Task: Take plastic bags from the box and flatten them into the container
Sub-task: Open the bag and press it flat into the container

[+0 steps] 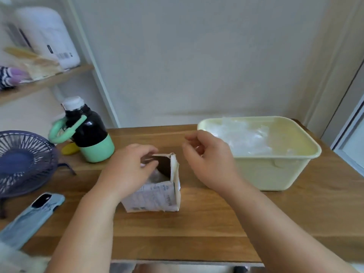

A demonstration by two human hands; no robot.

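Note:
A small torn cardboard box stands open in the middle of the wooden table. Clear plastic bags show inside it. My left hand is at the box's left rim, its fingers curled over the top edge and into the opening. To the right of the box my right hand hovers above the table with loosely curled fingers, holding nothing. A pale yellow plastic container stands at the right, and flattened clear bags lie in its left half.
A black and green bottle with a mint handle stands at the back left, beside a dark blue desk fan. A phone in a light blue case lies at the front left. A shelf holds items on the left wall.

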